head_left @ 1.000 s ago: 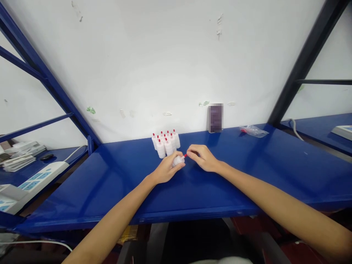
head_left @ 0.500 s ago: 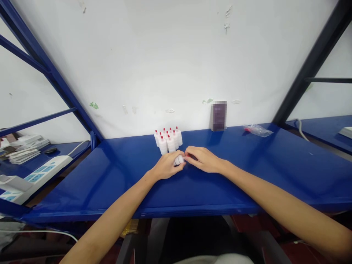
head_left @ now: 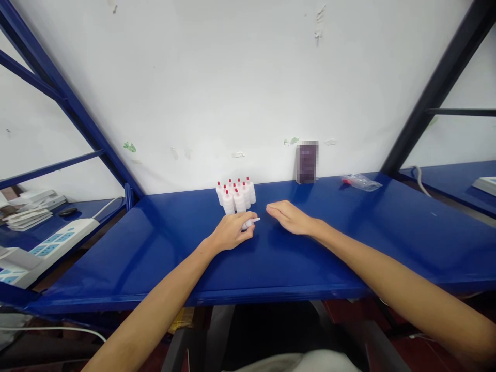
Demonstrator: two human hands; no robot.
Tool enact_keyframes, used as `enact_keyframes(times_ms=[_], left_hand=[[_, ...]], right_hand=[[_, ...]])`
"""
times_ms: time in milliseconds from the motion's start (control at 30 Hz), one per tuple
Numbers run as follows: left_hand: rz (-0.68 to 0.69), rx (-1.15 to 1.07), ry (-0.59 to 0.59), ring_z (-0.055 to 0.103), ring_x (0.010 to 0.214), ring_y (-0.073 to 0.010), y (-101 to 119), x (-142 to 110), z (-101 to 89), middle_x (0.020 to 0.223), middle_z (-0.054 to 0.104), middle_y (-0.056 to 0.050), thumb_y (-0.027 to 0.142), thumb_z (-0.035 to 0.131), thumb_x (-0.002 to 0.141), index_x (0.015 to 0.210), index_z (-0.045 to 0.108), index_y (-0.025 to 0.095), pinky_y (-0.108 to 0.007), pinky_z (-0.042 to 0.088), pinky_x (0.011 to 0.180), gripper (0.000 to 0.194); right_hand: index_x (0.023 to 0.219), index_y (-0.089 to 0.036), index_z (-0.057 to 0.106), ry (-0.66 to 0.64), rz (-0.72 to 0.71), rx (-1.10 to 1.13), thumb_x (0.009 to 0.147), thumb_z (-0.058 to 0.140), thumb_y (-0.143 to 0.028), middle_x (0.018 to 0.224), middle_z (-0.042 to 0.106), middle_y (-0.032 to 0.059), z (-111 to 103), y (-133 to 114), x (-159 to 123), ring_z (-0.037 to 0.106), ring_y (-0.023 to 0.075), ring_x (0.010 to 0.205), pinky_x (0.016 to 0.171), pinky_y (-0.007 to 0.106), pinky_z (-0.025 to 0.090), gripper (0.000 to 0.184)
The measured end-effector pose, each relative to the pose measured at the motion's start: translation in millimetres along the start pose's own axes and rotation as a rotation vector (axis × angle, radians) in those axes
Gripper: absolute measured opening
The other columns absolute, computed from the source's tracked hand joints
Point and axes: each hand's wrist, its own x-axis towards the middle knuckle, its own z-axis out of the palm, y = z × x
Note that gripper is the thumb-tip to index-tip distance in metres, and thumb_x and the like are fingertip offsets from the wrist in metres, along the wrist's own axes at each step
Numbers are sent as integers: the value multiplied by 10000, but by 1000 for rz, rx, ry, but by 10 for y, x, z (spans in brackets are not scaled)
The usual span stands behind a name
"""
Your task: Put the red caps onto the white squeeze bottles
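Note:
My left hand is closed around a small white bottle lying sideways just above the blue bench. The bottle's bare white nozzle points right, with no red cap on it. A short gap to the right, my right hand hovers palm down with its fingers pressed together and curled; what they hold, if anything, is hidden. Right behind my left hand, a cluster of several white bottles with red caps stands upright near the wall.
A dark blurred object leans on the white wall, with a clear plastic bag to its right. A white power strip lies on the left shelf. Blue frame struts and a black post flank the bench.
My right hand has drawn away to the right from the bottle's tip. The red cap that showed on the bottle is gone and a white nozzle shows instead.

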Motion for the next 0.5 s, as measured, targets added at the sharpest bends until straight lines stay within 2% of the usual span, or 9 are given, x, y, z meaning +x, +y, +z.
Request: enact_keyframes(times_ms=[67, 167, 300, 500], left_hand=[[-55, -74, -3, 605, 708, -155, 19, -1, -12, 926, 691, -28, 326, 526, 876, 1185, 582, 211, -266, 446, 699, 334], [-106, -179, 1, 583, 684, -139, 49, 13, -16, 882, 683, -19, 363, 567, 859, 1089, 623, 183, -258, 442, 679, 298], [-172, -254, -6, 526, 649, -119, 44, 42, 13, 765, 637, -8, 456, 546, 881, 897, 652, 146, -239, 402, 615, 328], [-79, -200, -30, 533, 730, -155, 46, 69, 43, 765, 607, -29, 524, 571, 861, 745, 611, 154, -284, 405, 693, 390]], right_hand=[[738, -209, 474, -10, 66, -121, 1000, 324, -312, 772, 596, 18, -61, 134, -8, 525, 164, 716, 663, 284, 349, 319], [810, -215, 512, -91, 160, -272, 950, 410, -273, 845, 641, 36, -111, 306, -19, 560, 182, 745, 646, 286, 337, 183], [802, -221, 513, -143, 176, -360, 932, 466, -325, 822, 641, 32, -109, 394, -11, 564, 188, 718, 620, 286, 319, 173], [781, -220, 501, -133, 123, -341, 927, 496, -360, 820, 630, 29, -98, 384, -13, 547, 179, 701, 633, 290, 326, 202]])
